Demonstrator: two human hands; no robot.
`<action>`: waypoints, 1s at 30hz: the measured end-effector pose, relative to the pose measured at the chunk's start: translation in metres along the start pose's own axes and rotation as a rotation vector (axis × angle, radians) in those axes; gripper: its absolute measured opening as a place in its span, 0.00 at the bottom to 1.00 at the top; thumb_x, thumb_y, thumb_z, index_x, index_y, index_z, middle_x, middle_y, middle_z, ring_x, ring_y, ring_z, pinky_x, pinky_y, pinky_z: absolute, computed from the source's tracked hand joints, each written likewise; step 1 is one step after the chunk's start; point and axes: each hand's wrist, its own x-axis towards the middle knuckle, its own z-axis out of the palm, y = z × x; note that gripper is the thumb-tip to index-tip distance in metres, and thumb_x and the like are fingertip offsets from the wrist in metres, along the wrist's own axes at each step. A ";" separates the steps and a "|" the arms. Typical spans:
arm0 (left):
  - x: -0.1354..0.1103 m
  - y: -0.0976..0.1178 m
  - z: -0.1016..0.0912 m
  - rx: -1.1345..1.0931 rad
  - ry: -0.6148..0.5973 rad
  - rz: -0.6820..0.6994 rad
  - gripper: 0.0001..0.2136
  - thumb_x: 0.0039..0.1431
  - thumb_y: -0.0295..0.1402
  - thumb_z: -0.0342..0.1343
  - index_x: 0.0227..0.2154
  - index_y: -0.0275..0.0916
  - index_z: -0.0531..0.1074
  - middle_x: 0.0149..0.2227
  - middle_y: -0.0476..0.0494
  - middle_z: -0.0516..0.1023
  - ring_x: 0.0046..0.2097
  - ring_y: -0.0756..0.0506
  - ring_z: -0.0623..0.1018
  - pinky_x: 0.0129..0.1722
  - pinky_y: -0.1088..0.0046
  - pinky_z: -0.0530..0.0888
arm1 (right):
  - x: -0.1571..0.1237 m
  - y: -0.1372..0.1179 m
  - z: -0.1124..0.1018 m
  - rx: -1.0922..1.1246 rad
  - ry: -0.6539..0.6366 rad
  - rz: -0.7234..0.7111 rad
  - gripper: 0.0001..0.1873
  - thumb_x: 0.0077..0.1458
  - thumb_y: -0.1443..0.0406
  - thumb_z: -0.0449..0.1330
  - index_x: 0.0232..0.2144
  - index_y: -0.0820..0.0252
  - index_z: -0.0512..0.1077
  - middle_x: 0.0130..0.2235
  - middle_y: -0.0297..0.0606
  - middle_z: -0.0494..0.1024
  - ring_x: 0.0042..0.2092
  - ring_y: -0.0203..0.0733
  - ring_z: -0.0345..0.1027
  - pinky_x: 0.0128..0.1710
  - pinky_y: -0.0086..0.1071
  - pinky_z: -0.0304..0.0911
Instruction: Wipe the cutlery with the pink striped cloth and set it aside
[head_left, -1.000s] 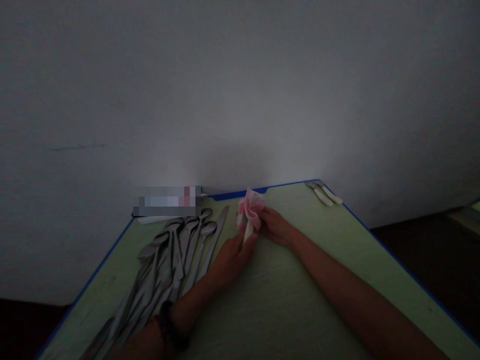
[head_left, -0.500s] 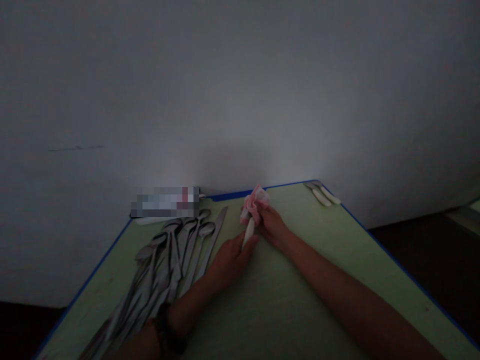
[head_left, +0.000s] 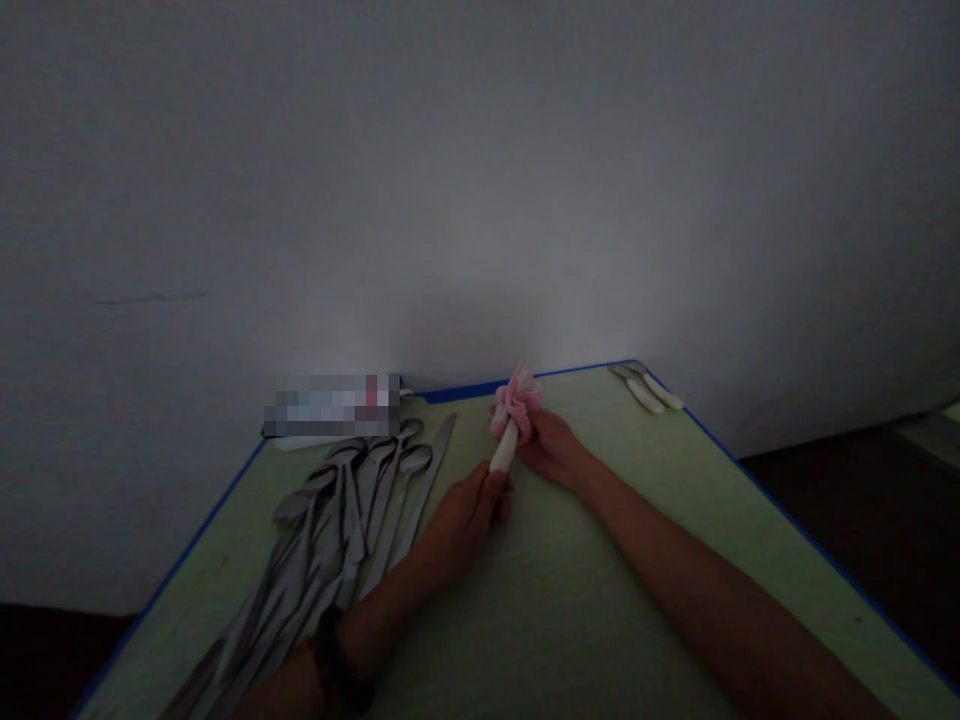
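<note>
My left hand [head_left: 466, 512] grips the white handle of a utensil [head_left: 502, 456] whose far end is buried in a pink cloth [head_left: 516, 400]. My right hand [head_left: 553, 448] is closed around that pink cloth and the utensil's covered end. Both hands rest low over the green table [head_left: 570, 600], near its far middle. What kind of utensil it is stays hidden under the cloth.
A heap of several metal spoons and knives [head_left: 337, 530] lies to the left of my left arm. Two white-handled utensils [head_left: 649, 388] lie at the far right corner. A blurred flat object [head_left: 334, 405] sits at the far left edge, against the grey wall.
The pink cloth and my right hand have slid a little farther along the utensil, away from me. More of the white handle shows, and my left hand has closed round its near end.
</note>
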 end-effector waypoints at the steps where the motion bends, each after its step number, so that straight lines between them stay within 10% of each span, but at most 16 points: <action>1: 0.001 0.000 -0.001 -0.003 0.016 -0.003 0.18 0.65 0.41 0.35 0.27 0.38 0.64 0.22 0.51 0.67 0.26 0.49 0.68 0.29 0.74 0.63 | -0.002 -0.001 0.000 -0.015 -0.035 0.032 0.10 0.47 0.63 0.62 0.33 0.61 0.70 0.33 0.35 0.74 0.34 0.34 0.66 0.38 0.28 0.64; 14: 0.007 0.004 -0.004 0.057 -0.004 -0.122 0.23 0.63 0.46 0.35 0.17 0.40 0.60 0.17 0.52 0.63 0.22 0.49 0.66 0.25 0.74 0.60 | -0.011 -0.001 0.003 -0.108 -0.093 0.198 0.10 0.46 0.63 0.62 0.32 0.64 0.72 0.33 0.39 0.76 0.34 0.37 0.69 0.40 0.32 0.65; 24: 0.002 0.007 -0.003 0.182 -0.199 -0.070 0.21 0.62 0.43 0.37 0.17 0.39 0.60 0.16 0.52 0.64 0.20 0.51 0.64 0.22 0.75 0.57 | 0.001 0.001 0.001 0.002 0.179 -0.077 0.10 0.45 0.65 0.64 0.32 0.60 0.70 0.32 0.33 0.74 0.35 0.35 0.68 0.36 0.29 0.68; 30: 0.002 0.004 -0.004 -0.116 -0.039 -0.044 0.20 0.63 0.44 0.36 0.27 0.36 0.66 0.22 0.51 0.67 0.23 0.51 0.66 0.25 0.76 0.63 | -0.001 0.002 0.007 -0.005 0.228 -0.174 0.14 0.45 0.58 0.63 0.34 0.59 0.69 0.34 0.34 0.75 0.36 0.36 0.68 0.38 0.31 0.67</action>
